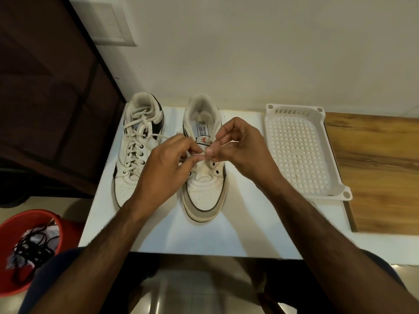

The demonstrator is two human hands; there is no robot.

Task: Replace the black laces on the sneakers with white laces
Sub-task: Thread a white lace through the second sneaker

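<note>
White lace (200, 156) is pinched between both hands, just above the tongue of the right shoe (204, 177). The left hand (163, 168) holds it with thumb and first finger curled tight, and the right hand (235, 146) pinches it the same way, with its other fingers curled loosely above. This shoe sits in the middle of the table (226, 232), and its holes look bare (I can only see the lower ones). The left shoe (136, 150) beside it already has a white lace all the way up. The black laces (31, 248) lie in the red tub (13, 223) down by the floor.

To do this step well, I think the hands should find the middle of the lace first, so both ends come out the same length. Then poke each tip through the lowest holes and pull it flat, not twisted. Holding close to the tip should make it easier to aim.
</note>
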